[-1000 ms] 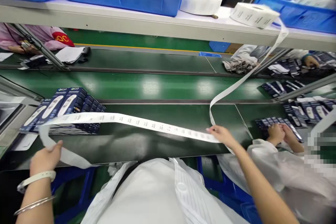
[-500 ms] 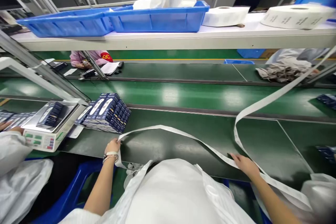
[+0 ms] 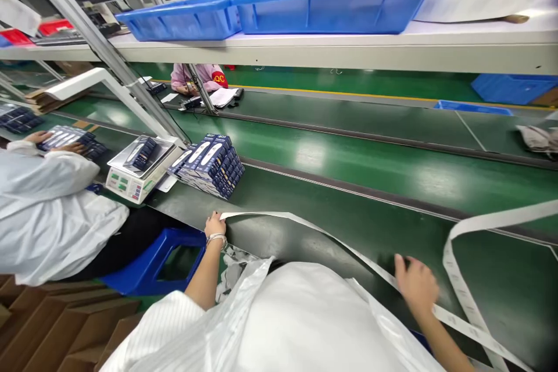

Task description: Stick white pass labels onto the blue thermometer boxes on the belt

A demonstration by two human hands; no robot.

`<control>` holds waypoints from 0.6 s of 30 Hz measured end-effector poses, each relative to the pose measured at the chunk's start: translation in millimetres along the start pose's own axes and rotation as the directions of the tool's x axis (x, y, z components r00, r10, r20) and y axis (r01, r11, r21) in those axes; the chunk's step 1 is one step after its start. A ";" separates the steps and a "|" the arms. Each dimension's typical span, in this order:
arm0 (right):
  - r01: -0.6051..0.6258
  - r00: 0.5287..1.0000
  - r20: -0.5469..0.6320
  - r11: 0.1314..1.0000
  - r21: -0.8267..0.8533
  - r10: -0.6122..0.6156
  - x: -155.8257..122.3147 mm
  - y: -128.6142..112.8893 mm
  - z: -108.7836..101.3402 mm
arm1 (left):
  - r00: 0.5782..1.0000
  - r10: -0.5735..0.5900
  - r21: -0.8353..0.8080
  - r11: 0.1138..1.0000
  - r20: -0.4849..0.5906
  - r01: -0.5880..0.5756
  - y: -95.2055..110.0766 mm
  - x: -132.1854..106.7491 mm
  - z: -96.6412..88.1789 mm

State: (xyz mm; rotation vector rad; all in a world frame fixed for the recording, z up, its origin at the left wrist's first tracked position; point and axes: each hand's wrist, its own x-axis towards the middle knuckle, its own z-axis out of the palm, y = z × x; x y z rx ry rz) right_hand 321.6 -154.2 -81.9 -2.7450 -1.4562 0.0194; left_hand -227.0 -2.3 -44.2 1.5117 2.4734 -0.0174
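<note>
A long white strip of labels (image 3: 337, 239) lies across the dark green work surface in front of me and loops up towards the right. My left hand (image 3: 215, 225) pinches the strip near its left end, close to the front edge. My right hand (image 3: 417, 288) is over the strip's right part, with thumb and fingers apart. The strip passes under or behind this hand; whether they touch is unclear. Beyond my left hand stands a stack of blue and white boxes (image 3: 209, 165).
A weighing scale (image 3: 126, 185) with a box on top stands left of the stack. Co-worker's hands (image 3: 67, 147) handle boxes farther left. Blue bins (image 3: 322, 11) and a label roll (image 3: 479, 0) sit on the overhead shelf (image 3: 349, 53). A blue stool (image 3: 152, 261) and cartons (image 3: 65, 325) are lower left.
My view has turned left, so the scene shifts rightward. My right hand has opened from the strip it was holding. My left hand keeps hold, and the tail hanging below it no longer shows.
</note>
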 end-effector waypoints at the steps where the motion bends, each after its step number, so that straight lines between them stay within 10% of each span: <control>1: 0.047 0.999 0.011 0.999 0.015 -0.048 -4.7 -23.0 3.4 | 1.000 0.002 -0.005 1.000 -0.005 -0.002 -0.4 -0.2 1.1; 7: 0.224 0.967 0.112 0.974 0.043 -0.228 -41.5 -116.1 19.9 | 0.999 0.040 0.000 0.999 0.005 -0.040 -0.2 -0.2 0.5; 18: 0.211 0.943 0.238 0.972 0.107 -0.231 -45.9 -136.3 -1.0 | 0.985 0.172 -0.054 0.984 0.028 -0.171 32.1 -2.5 -44.5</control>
